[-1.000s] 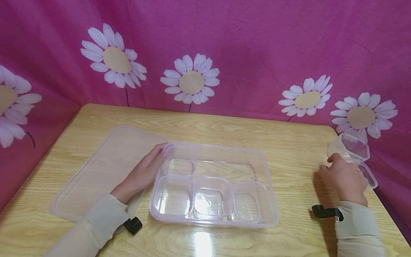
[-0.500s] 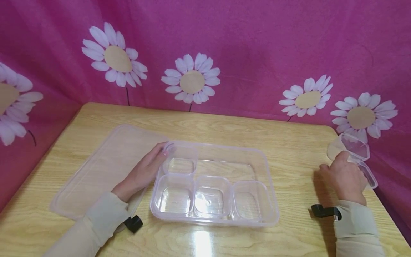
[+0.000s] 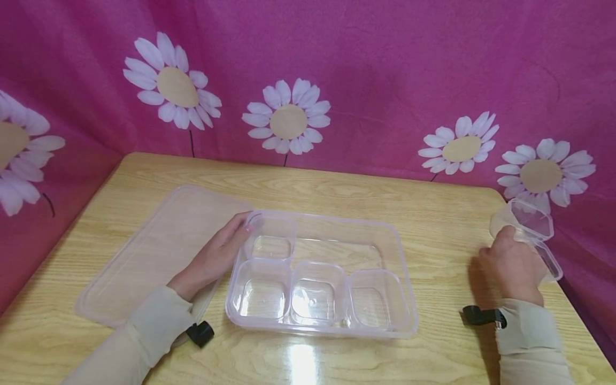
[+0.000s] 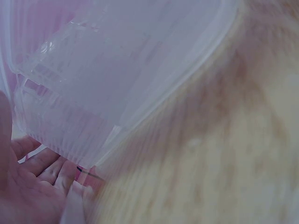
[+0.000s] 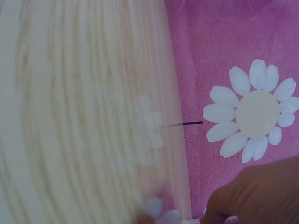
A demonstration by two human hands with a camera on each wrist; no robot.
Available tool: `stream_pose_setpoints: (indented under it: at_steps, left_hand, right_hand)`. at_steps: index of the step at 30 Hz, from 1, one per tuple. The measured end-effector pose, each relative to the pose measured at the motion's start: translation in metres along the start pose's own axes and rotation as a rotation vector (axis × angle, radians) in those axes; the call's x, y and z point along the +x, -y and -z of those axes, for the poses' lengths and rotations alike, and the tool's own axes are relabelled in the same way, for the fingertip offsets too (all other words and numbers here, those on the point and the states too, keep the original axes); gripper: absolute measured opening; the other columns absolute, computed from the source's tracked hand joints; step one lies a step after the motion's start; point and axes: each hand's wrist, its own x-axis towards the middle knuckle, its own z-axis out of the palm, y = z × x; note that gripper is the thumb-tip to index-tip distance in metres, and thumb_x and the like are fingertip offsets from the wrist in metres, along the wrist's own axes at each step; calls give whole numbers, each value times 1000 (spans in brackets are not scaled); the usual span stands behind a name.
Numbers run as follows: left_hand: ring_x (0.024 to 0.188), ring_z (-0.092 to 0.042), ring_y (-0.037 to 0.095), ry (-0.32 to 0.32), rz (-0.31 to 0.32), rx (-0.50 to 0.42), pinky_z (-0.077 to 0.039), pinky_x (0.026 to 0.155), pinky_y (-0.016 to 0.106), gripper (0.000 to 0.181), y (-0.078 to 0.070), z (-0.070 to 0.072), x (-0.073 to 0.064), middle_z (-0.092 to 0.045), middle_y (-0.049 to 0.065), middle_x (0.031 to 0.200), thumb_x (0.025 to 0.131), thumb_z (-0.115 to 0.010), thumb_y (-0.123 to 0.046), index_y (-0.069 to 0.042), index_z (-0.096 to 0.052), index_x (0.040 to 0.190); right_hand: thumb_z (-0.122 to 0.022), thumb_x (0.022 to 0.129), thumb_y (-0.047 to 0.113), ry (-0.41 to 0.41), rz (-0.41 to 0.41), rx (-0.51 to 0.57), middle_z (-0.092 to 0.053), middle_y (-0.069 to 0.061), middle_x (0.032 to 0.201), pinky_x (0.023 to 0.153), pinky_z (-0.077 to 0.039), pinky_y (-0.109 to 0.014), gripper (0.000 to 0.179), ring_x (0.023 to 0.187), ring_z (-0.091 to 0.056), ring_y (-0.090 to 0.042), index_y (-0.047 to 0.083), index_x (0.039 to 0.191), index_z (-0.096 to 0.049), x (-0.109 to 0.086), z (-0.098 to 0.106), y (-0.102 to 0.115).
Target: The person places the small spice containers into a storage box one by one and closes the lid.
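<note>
A large clear plastic food container stands in the middle of the wooden table. Several small clear square cups sit inside it, along the near side and in the back left corner. My left hand grips its back left corner, thumb at the rim and fingers against the outside. Out at the table's right edge, my right hand pinches a small clear cup, mostly covered by the hand. Another small cup lies just beyond it.
A large translucent lid lies flat left of the container, partly under my left forearm. A pink cloth with white flowers hangs behind the table and along its sides. The table's right edge runs close by my right hand.
My right hand has shifted slightly left, and the near small cup has moved a little with it. My left hand and the large container stay in place.
</note>
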Motion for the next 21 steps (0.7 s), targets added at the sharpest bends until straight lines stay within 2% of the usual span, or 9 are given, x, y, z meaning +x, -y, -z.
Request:
stream_pose_setpoints:
  at_steps: [8,15,21]
  left_hand:
    - [159,-28,28,-11,21,19,-18,133,56,51,-2,0,0,-37,6,168,112,-34,-46,-22,-38,157]
    - [159,-30,29,-7,11,16,-19,133,57,51,-1,0,-1,-37,7,167,113,-33,-46,-21,-37,157]
    - [159,-29,29,-3,8,6,-18,133,57,52,-1,0,0,-38,7,166,113,-33,-46,-20,-37,157]
  right_hand:
    - [-53,93,23,-6,2,7,-59,-42,88,63,-39,-53,49,77,-57,-55,-14,121,-36,-2,-1,1]
    - [-55,93,24,10,-12,11,-59,-38,83,62,-38,-50,47,74,-57,-51,-12,119,-38,-1,-2,1]
    - [-55,92,23,-24,6,16,-59,-36,81,60,-37,-49,43,72,-56,-50,-10,115,-40,-1,-4,3]
